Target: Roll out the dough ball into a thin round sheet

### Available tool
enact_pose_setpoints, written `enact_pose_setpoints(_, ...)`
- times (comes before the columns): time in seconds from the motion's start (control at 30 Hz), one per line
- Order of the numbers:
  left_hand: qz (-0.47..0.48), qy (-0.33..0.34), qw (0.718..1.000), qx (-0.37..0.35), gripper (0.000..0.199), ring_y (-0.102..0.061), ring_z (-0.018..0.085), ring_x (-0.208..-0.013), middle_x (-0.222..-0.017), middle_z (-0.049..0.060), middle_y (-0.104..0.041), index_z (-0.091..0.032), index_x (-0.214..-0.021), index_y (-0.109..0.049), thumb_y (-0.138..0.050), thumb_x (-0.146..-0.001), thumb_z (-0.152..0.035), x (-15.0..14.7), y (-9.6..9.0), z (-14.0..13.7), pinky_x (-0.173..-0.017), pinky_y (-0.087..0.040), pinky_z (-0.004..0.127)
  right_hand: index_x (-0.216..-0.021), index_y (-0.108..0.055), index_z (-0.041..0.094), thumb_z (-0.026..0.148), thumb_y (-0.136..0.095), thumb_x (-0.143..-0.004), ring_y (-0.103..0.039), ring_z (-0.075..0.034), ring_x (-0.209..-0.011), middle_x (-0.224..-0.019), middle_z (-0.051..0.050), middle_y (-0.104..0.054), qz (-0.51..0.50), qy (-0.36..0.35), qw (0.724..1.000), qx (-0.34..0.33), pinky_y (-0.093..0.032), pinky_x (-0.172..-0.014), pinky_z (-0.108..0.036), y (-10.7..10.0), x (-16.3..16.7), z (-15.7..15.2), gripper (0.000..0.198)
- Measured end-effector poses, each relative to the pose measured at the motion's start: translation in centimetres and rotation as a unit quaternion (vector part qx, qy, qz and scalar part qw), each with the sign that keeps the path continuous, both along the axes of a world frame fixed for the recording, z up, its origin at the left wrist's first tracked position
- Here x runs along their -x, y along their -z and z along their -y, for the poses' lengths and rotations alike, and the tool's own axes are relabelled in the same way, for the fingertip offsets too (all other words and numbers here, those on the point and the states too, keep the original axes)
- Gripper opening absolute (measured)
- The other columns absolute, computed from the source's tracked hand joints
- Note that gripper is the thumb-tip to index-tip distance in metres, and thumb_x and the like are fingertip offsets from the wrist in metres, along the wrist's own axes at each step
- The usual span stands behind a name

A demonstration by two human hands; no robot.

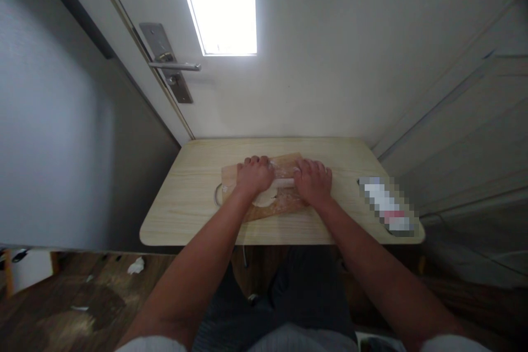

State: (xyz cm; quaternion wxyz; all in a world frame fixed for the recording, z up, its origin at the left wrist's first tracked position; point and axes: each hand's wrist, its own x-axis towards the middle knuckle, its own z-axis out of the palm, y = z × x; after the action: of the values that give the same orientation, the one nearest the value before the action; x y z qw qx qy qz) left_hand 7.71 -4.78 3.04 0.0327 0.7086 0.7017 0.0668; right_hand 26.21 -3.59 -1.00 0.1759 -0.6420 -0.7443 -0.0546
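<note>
A wooden cutting board (266,212) with a metal loop handle (217,194) at its left end lies slightly askew on the table. Flattened pale dough (264,198) rests on it, and white flour dusts the wood. Across the board runs a light rolling pin (284,182), of which only the middle shows. My left hand (256,174) is closed around its left part, above the dough. Around its right part wraps my right hand (314,180), near the board's right end. Both hands hide the pin's ends.
The small wooden table (177,198) stands against a white door (330,55) with a metal lever handle (177,66). A blurred-out flat object (388,206) lies at the table's right side. Crumpled white paper (136,265) is on the floor at left.
</note>
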Motion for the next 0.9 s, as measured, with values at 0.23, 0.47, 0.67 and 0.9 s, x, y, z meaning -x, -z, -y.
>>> enact_pose_setpoints(0.23, 0.010, -0.013, 1.000, 0.010, 0.045, -0.051, 0.033, -0.120, -0.128, 0.014, -0.060, -0.023, -0.125, -0.058, -0.030, -0.097, -0.044, 0.1, 0.0, -0.5, -0.097, -0.041, 0.052, -0.132, -0.059, 0.024, 0.036, -0.036, -0.099, -0.046, -0.030, -0.121, -0.135, -0.011, -0.061, 0.004, -0.002, 1.000, 0.017, -0.026, -0.097, -0.044, -0.1, 0.0, -0.4, 0.042)
enact_pose_setpoints(0.47, 0.021, -0.024, 0.999, 0.017, 0.044, -0.051, 0.034, -0.121, -0.130, 0.016, -0.060, -0.021, -0.126, -0.057, -0.033, -0.096, -0.042, 0.1, -0.2, -0.9, -0.097, -0.042, 0.052, -0.134, -0.058, 0.023, 0.037, -0.033, -0.100, -0.045, -0.029, -0.122, -0.137, -0.011, -0.059, 0.015, 0.005, 0.999, 0.033, -0.026, -0.098, -0.043, -0.5, 0.2, -0.6, 0.044)
enact_pose_setpoints(0.67, 0.023, -0.032, 0.999, 0.019, 0.046, -0.049, 0.035, -0.124, -0.131, 0.018, -0.059, -0.020, -0.126, -0.057, -0.033, -0.096, -0.044, 0.1, 0.0, -1.3, -0.099, -0.040, 0.054, -0.137, -0.055, 0.024, 0.039, -0.035, -0.100, -0.045, -0.030, -0.123, -0.139, -0.011, -0.058, 0.012, 0.008, 0.999, 0.050, -0.027, -0.100, -0.044, -0.7, 0.3, -0.8, 0.045)
enact_pose_setpoints(0.9, 0.017, -0.032, 0.999, 0.015, 0.046, -0.050, 0.035, -0.122, -0.130, 0.018, -0.059, -0.019, -0.125, -0.059, -0.033, -0.095, -0.042, 0.2, 0.1, -1.9, -0.099, -0.041, 0.056, -0.139, -0.053, 0.027, 0.041, -0.036, -0.100, -0.047, -0.029, -0.123, -0.140, -0.009, -0.057, 0.010, 0.012, 0.998, 0.060, -0.029, -0.101, -0.045, -1.1, 0.5, -1.3, 0.045)
